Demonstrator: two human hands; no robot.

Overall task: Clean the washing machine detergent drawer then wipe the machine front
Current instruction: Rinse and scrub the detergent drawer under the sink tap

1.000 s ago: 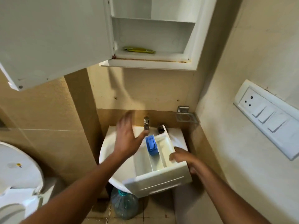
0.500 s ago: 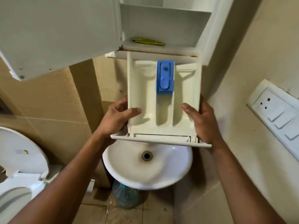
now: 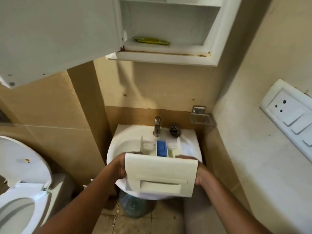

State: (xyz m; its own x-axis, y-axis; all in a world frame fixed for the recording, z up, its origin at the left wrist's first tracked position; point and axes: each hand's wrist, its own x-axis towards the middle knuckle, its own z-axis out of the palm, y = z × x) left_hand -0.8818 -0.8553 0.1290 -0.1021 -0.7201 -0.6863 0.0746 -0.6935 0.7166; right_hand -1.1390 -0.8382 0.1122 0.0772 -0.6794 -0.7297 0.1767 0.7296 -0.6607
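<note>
The white detergent drawer (image 3: 160, 174) is held over the white washbasin (image 3: 118, 149), its front panel facing me and its far end under the tap (image 3: 157, 126). A blue siphon cap (image 3: 161, 148) sits in its middle compartment. My left hand (image 3: 120, 167) grips the drawer's left side behind the panel. My right hand (image 3: 200, 174) grips the right side. The panel hides most of both hands' fingers. No washing machine is in view.
An open wall cabinet (image 3: 168, 56) hangs above the basin with a yellow-green packet (image 3: 152, 40) on its shelf; its door (image 3: 55, 34) swings out at upper left. A toilet (image 3: 18, 191) stands left, a switch panel (image 3: 290, 115) right, a water bottle (image 3: 133, 206) under the basin.
The drawer was lifted upright in front of the cabinet with both hands half a second ago. It has now come down, tipped flat over the basin with its panel toward me.
</note>
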